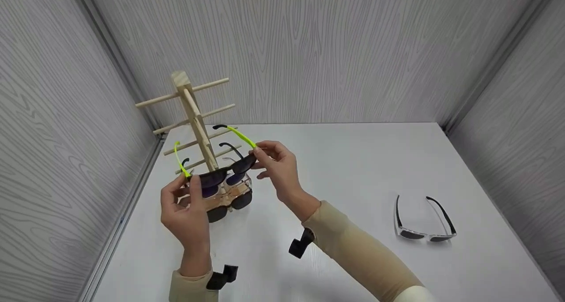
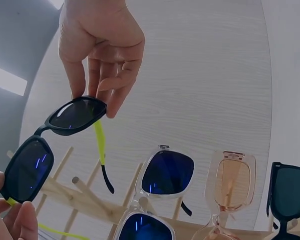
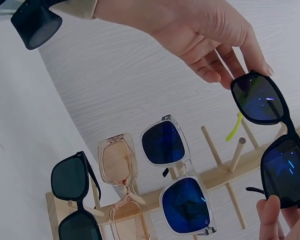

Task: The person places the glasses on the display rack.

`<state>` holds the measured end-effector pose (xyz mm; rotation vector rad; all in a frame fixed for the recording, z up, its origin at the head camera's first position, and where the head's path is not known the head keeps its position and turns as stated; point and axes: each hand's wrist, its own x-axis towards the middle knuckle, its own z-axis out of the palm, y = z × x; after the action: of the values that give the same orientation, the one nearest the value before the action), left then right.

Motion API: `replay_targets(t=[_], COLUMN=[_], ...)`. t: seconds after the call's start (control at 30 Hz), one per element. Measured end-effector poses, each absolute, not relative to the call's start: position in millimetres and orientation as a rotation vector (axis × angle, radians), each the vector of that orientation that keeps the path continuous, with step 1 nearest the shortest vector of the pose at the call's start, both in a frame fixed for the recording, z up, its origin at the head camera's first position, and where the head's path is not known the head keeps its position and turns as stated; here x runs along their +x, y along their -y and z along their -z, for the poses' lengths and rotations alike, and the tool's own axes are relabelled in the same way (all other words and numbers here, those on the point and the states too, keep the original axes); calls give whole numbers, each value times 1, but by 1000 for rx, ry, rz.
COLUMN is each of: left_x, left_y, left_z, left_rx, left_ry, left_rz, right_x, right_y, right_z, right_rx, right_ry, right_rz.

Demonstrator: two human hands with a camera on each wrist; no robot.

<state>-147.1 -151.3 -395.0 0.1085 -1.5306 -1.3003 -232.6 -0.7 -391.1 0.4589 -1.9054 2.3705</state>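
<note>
Both hands hold a pair of black-framed sunglasses [image 1: 214,177] with neon yellow-green temples and black tips. My left hand [image 1: 187,213] pinches one end of the frame; my right hand [image 1: 284,171] pinches the other, near the hinge. The temples are unfolded and point toward the wooden display stand [image 1: 194,112], one on each side of its post in the head view. Below on the stand hang clear-framed sunglasses with blue lenses [image 2: 167,172], peach-tinted glasses [image 2: 234,182] and dark sunglasses [image 2: 290,195]. The wrist views show the held lenses close to bare pegs [image 3: 235,155].
Another pair of sunglasses [image 1: 412,235], with pale front and black temples, lies unfolded at the right of the white table [image 1: 344,169]. Wood-grain panels [image 1: 309,50] enclose the back and sides. Bare upper pegs [image 1: 212,84] stick out from the post.
</note>
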Motion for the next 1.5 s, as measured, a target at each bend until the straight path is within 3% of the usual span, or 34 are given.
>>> replay_targets(t=[0.5, 0.93, 1.5], left_x=[-150, -184, -183], left_y=[164, 185, 191], left_z=[383, 417, 422], left_rx=[180, 251, 288], left_ry=[1552, 1579, 1613], left_rz=[1239, 1331, 1340], right_x=[-244, -257, -265], right_y=[28, 31, 24], right_z=[393, 396, 401], right_rx=[369, 328, 334], right_ry=[1976, 2018, 2060], right_rz=[-2349, -2304, -2271])
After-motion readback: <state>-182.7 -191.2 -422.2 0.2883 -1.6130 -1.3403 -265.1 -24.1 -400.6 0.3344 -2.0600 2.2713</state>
